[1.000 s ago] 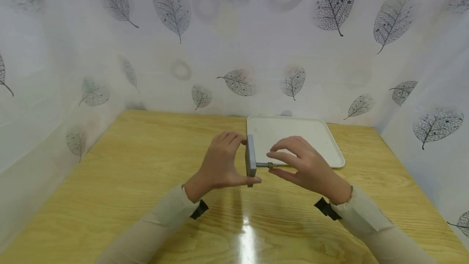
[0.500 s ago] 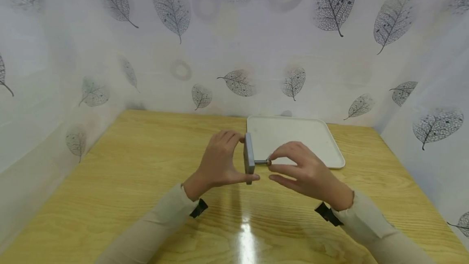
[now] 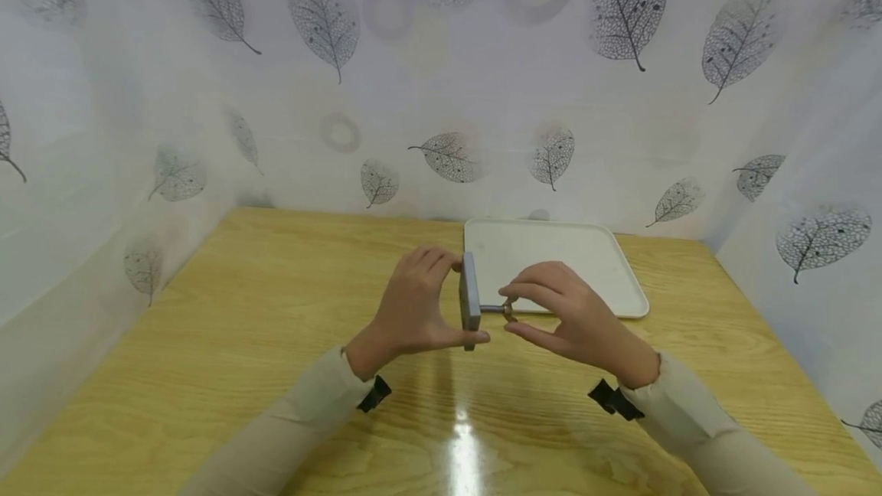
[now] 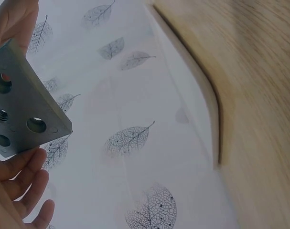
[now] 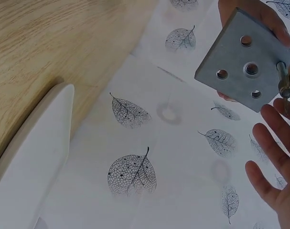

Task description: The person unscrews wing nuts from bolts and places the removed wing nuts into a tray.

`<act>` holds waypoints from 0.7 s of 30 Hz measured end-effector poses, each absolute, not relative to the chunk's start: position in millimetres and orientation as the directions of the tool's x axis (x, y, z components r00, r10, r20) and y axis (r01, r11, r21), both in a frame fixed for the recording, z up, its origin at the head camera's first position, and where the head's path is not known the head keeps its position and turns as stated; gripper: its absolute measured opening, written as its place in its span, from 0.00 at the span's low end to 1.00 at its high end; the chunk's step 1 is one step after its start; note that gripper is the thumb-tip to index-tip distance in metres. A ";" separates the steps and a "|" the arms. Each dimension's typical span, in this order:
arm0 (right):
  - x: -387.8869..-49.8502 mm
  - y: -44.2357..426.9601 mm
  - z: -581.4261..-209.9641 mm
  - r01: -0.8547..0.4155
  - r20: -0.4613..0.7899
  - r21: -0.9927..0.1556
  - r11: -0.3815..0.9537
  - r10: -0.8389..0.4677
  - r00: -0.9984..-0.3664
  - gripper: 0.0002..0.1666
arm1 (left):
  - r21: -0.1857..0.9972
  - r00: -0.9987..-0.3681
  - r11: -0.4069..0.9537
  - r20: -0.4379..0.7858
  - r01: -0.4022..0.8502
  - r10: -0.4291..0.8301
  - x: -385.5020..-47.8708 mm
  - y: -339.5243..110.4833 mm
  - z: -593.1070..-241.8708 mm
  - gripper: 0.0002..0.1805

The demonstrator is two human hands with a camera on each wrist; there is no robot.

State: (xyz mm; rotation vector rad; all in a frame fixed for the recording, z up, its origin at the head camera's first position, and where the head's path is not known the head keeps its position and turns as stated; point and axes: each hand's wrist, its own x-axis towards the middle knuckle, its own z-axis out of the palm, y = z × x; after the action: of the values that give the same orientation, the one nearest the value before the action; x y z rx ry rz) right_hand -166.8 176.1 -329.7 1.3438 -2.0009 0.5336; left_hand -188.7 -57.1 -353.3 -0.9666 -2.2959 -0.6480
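Note:
My left hand (image 3: 411, 305) holds a square grey metal plate (image 3: 470, 293) upright above the table, fingers at its top edge and thumb at its lower edge. Several round holes go through the plate (image 4: 20, 105), one of them threaded in the left wrist view. From the plate's right face a metal bolt (image 3: 491, 309) sticks out sideways. At its outer end sits a small brass-coloured wing nut (image 3: 509, 308). My right hand (image 3: 572, 312) pinches that wing nut between index finger and thumb. In the right wrist view the bolt (image 5: 282, 76) stands near one corner of the plate.
A white rectangular tray (image 3: 586, 251) lies at the back right of the wooden table (image 3: 310, 274), behind the hands. White cloth (image 3: 289, 128) printed with leaves hangs around the back and both sides.
The wing nut has turned, its wings now standing up and down. My right fingers have shifted around it, thumb coming back to its underside. The plate stays nearly in place.

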 end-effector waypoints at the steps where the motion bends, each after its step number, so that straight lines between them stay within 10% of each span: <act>1: -167.3 176.0 -330.5 -0.923 0.716 0.025 0.383 -0.651 -0.251 0.20 | 0.213 -0.584 0.623 0.653 0.753 0.482 -188.5 -57.1 -353.4 0.44; 21: -162.9 169.1 -327.8 -0.942 0.780 0.181 0.281 -0.624 -0.037 0.14 | 0.219 -0.584 0.624 0.661 0.751 0.471 -187.6 -57.8 -354.3 0.43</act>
State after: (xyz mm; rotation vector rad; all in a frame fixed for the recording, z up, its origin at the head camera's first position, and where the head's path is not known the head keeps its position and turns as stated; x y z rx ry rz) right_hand -162.9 169.1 -327.8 1.4303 -1.7499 0.5003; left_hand -187.6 -57.8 -354.3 -0.9559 -2.2890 -0.6589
